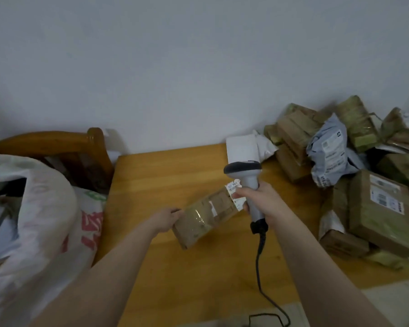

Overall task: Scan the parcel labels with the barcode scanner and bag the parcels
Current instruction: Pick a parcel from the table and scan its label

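Observation:
My left hand (165, 219) grips the near left end of a brown cardboard parcel (204, 217) wrapped in clear tape, held above the wooden table (165, 175). The parcel's white label (234, 193) sits at its far right end. My right hand (261, 199) grips the handle of a grey and white barcode scanner (246, 172), upright, with its dark head just above the label. The scanner's black cable (260, 267) hangs down to the table's front edge.
A large white woven sack (40, 208) with red print stands open at the left, beside a wooden chair back (57, 142). A heap of brown boxes (380, 204) and grey mailer bags (331, 152) fills the table's right side. White packets (243, 147) lie by the wall.

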